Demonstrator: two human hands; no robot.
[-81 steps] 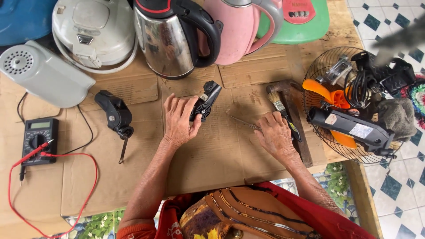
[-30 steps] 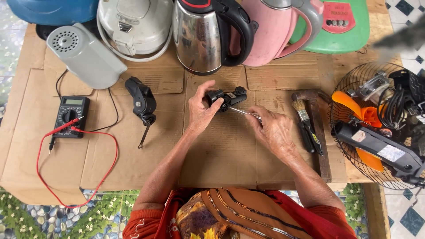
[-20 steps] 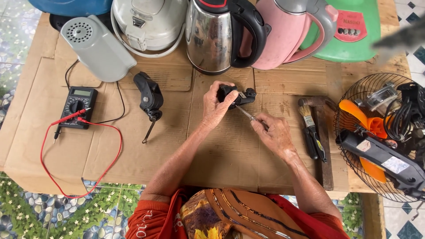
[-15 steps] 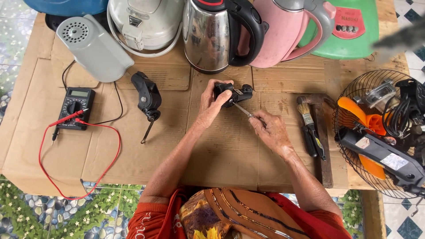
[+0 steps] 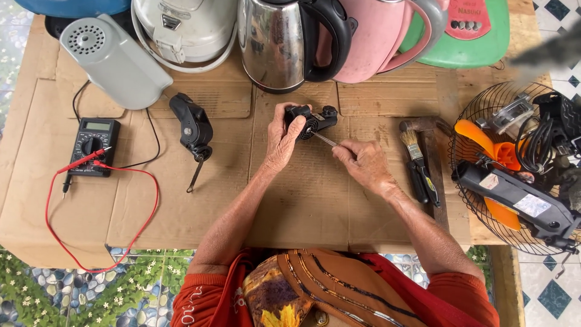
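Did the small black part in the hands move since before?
Yes. The small black part moved away from the person, closer to the steel kettle.

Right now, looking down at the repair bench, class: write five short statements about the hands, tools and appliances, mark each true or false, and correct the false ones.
1. The left hand grips a small black motor part. True.
2. The right hand holds a paintbrush. False: it holds a thin metal screwdriver shaft against the part; the paintbrush lies on the cardboard.
3. The multimeter lies to the person's left, with a red lead. True.
4. The steel kettle lies on its side. False: it stands upright.
5. A wire fan guard holds parts at the right. True.
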